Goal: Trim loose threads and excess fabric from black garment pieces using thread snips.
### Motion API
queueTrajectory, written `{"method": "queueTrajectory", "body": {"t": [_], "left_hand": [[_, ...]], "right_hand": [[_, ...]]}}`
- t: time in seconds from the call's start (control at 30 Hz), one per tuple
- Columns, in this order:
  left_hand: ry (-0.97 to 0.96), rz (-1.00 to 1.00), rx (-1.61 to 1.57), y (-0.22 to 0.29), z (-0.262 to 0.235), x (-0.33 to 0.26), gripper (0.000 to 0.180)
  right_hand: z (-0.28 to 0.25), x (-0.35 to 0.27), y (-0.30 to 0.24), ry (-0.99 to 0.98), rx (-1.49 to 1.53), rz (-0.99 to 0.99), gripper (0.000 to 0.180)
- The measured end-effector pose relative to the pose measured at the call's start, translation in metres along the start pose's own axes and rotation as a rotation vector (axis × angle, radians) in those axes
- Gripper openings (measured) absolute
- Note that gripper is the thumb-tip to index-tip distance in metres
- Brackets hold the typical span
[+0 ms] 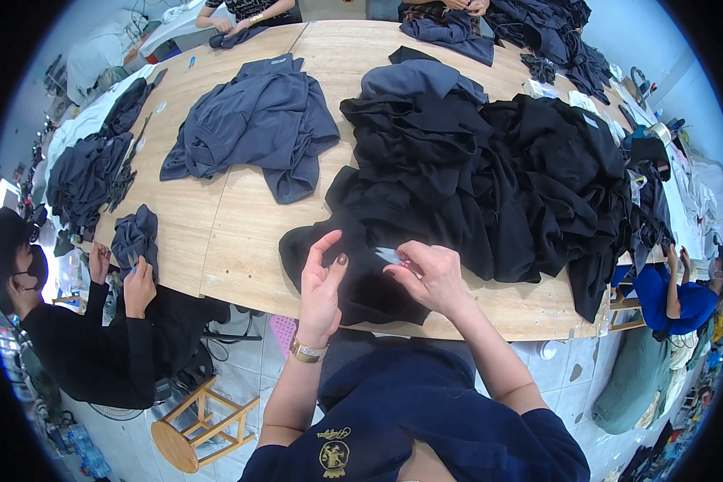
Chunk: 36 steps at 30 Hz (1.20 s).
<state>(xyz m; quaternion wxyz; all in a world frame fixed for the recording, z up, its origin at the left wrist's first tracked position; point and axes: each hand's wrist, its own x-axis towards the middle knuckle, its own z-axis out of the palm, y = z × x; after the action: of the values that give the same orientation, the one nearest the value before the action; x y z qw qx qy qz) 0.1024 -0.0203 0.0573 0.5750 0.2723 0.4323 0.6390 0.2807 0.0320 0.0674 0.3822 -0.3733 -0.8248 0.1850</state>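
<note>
My right hand [427, 277] is closed around small thread snips [388, 255], whose pale pointed blades stick out toward my left hand. With index finger and thumb stretched apart, my left hand [322, 293] is raised just left of the blades. I see nothing between its fingers, though a thin thread would be too fine to make out. Beneath both hands, a black garment [361, 291] lies spread at the near edge of the table [249, 273]. It runs into a large heap of black garments [530, 177] to the right.
Dark blue-grey garments [257, 120] lie piled at left centre. A co-worker [88, 337] handles dark cloth at the left; others work at the far side and right. A wooden stool [177, 442] stands on the tiled floor at lower left.
</note>
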Motion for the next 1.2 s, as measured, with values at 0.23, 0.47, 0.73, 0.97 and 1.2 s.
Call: {"method": "queueTrajectory", "body": {"t": [0.23,0.47,0.73,0.97,1.2], "left_hand": [[0.016,0.043,0.061,0.007,0.007,0.000,0.039],[-0.052,0.072,0.145,0.007,0.004,-0.001,0.041],[-0.084,0.107,0.234,0.003,0.000,-0.001,0.041],[-0.088,0.106,0.279,0.007,-0.002,0.006,0.040],[-0.120,0.147,0.511,-0.001,0.006,0.008,0.045]], "right_hand": [[-0.003,0.000,0.003,-0.192,0.085,0.027,0.031],[-0.007,0.004,0.001,-0.222,0.064,0.012,0.033],[-0.009,0.004,0.005,-0.175,0.034,-0.061,0.028],[0.005,0.003,0.006,-0.138,0.273,0.228,0.032],[0.037,-0.004,0.032,-0.204,0.873,0.439,0.017]]}}
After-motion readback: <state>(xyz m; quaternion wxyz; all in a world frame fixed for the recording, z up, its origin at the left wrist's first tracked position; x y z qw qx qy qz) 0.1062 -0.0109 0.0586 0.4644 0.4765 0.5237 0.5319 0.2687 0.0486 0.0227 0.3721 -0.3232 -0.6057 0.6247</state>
